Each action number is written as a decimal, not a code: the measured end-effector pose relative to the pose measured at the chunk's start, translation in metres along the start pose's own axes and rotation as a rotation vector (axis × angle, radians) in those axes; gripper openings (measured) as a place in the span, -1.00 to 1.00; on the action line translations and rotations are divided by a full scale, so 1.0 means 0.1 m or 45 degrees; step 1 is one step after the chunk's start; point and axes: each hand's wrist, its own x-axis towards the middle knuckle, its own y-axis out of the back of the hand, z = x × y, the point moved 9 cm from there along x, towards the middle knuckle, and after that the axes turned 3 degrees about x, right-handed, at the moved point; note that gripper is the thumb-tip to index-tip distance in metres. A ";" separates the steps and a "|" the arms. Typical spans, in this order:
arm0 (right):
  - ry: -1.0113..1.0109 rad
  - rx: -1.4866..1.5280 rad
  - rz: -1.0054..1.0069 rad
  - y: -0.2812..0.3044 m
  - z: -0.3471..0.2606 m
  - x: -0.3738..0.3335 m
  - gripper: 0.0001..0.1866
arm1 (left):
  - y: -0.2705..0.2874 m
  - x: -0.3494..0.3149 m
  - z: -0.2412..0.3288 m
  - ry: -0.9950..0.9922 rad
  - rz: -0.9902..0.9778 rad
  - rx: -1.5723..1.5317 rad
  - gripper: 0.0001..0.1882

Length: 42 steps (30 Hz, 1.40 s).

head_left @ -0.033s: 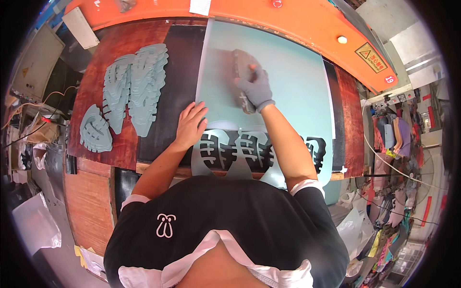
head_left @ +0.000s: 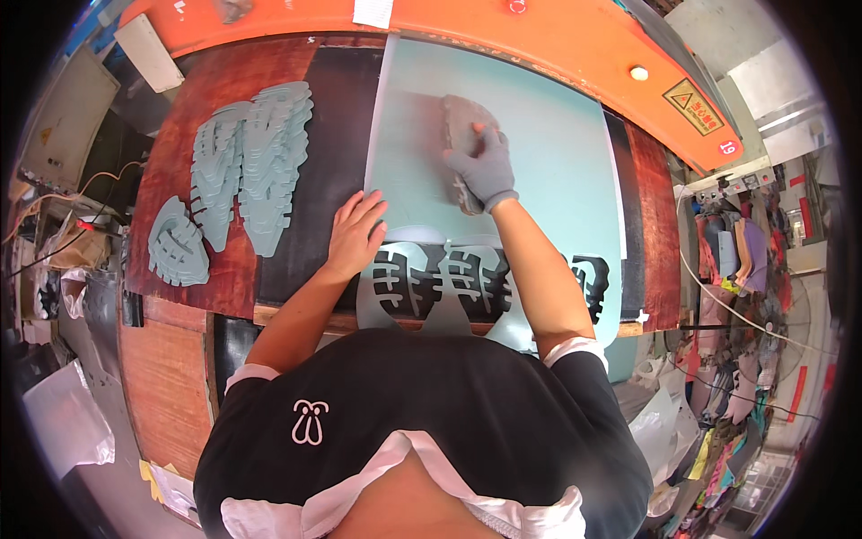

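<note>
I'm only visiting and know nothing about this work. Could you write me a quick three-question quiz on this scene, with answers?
1. Which hand wears the grey glove?
2. True or false: the stacks of cut pieces lie left of the pale blue-green sheet.
3. The gloved hand holds: (a) scissors, (b) a cutting die, (c) a brush.

Key:
1. The right hand.
2. True.
3. (b).

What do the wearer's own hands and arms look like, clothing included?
The right hand wears a grey glove ending at the wrist; the left hand is bare. Both forearms are uncovered, below short black sleeves with pale cuffs.
</note>
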 end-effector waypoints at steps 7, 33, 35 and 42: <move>-0.060 -0.732 0.066 0.05 0.31 -0.19 -0.18 | -0.02 0.00 -0.01 -0.006 0.007 -0.011 -0.63; 0.102 -0.619 0.623 1.98 1.39 -2.36 -0.63 | 0.56 -1.12 0.24 0.156 -0.052 0.166 -0.77; 0.187 -0.606 0.577 1.89 1.50 -2.54 -0.75 | 0.53 -1.13 0.26 0.141 -0.008 0.236 -0.69; 0.270 -0.590 0.731 1.85 1.57 -2.42 -0.79 | 0.56 -1.15 0.31 0.037 0.269 0.336 -0.64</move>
